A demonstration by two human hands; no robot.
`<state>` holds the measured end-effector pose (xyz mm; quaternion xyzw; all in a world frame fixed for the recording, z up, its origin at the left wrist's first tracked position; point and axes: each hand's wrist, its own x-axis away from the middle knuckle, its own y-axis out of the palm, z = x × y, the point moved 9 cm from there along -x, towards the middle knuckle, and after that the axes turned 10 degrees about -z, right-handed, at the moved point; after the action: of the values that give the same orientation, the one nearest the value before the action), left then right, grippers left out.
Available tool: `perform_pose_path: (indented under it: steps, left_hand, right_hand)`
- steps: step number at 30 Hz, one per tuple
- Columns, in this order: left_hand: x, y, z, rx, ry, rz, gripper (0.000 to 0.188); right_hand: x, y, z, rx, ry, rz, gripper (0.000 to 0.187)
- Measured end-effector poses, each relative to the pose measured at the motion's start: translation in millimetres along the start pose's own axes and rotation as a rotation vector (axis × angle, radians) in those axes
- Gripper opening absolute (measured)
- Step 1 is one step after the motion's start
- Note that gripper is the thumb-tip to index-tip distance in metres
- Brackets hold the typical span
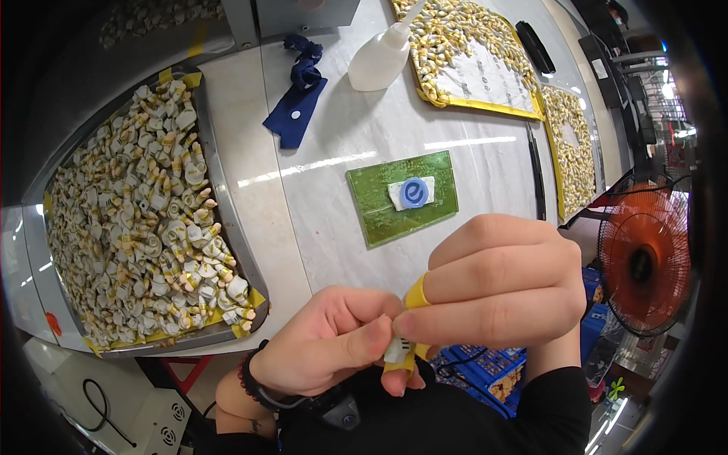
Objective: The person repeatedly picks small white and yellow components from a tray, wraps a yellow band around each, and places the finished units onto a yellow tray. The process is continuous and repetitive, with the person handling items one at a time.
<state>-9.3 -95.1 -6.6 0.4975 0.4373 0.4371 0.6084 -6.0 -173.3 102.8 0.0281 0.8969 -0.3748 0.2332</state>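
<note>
Pale worktop [334,144] carries a metal tray [227,250] of small white-and-yellow parts at my left. My left hand [326,349] and right hand [500,284] pinch one small white part [397,350] together; yellow tape [415,297] could slip loose or wrinkle.

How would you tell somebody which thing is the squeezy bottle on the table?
Start at the pale table and look at its far edge, between the crumpled dark blue cloth and the yellow-rimmed tray of small parts. The squeeze bottle lies tilted there. It is the only white, smooth, see-through plastic thing, with a long pointed nozzle.
</note>
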Motion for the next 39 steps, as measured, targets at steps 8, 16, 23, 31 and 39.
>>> perform_pose_path:
  steps: [8,16,23,31,39]
  left_hand:
    - [-0.2,2.0,2.7,-0.116,-0.006,-0.004,0.034]
    - [9.5,6.4,28.8,-0.619,0.121,0.259,0.030]
    - [14.3,18.6,49.5,-1.159,0.298,0.272,0.034]
    - [8.6,20.0,43.2,-1.290,0.254,0.237,0.035]
    - [11.2,18.6,34.1,-1.013,0.304,0.091,0.035]
  right_hand:
    - [3.1,0.5,-0.2,-0.022,0.014,0.021,0.014]
    - [5.1,-6.5,-4.2,0.005,0.114,-0.001,0.015]
    - [10.5,-6.6,-24.3,0.110,-0.029,-0.045,0.011]
    - [32.5,-55.7,-12.5,0.401,0.077,0.044,0.013]
    - [228.8,-262.2,185.8,0.589,1.170,0.064,0.026]
